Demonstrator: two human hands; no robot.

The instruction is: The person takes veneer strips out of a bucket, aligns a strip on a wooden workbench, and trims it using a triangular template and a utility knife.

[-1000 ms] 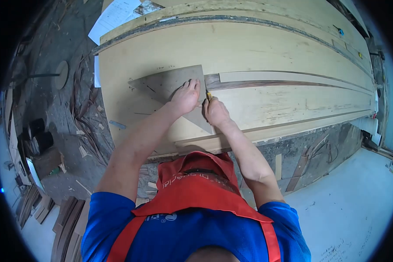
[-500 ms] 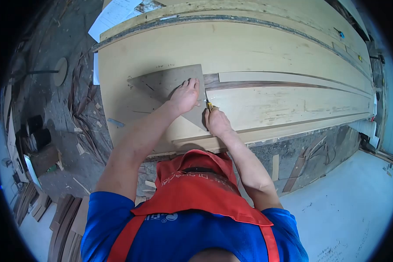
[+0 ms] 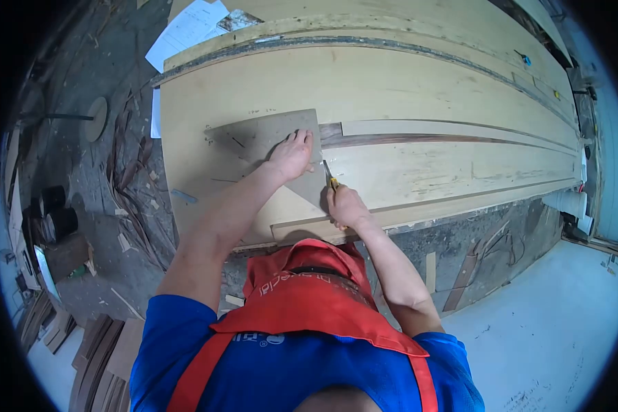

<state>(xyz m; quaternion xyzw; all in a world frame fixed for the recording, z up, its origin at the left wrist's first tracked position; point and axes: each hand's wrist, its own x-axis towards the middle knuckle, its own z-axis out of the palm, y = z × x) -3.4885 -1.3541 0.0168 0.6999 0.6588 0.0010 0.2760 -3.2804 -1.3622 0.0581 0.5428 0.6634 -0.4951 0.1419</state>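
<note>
My left hand point(image 3: 293, 156) lies with its fingers stretched out on a grey-brown triangular board point(image 3: 254, 130), pressing near its right edge. My right hand point(image 3: 347, 206) is closed round a yellow-handled utility knife point(image 3: 334, 182). The knife's blade points away from me, its tip beside the board's right edge. Just right of the board, a dark wood-grain veneer strip point(image 3: 384, 139) with a pale strip point(image 3: 453, 128) along it runs to the right. Part of the veneer strip may lie under the board; I cannot tell.
The pale workbench point(image 3: 419, 75) has a long dark-edged rail point(image 3: 364, 41) across its far side. A wooden batten point(image 3: 391, 214) lies along the near edge. Papers point(image 3: 189, 31) sit at the far left corner. Offcuts point(image 3: 127, 165) litter the floor, and wood strips point(image 3: 103, 350) are stacked lower left.
My right hand has drawn slightly towards me and to the right, and the knife shows more fully with its tip lower. My left hand still holds the board down.
</note>
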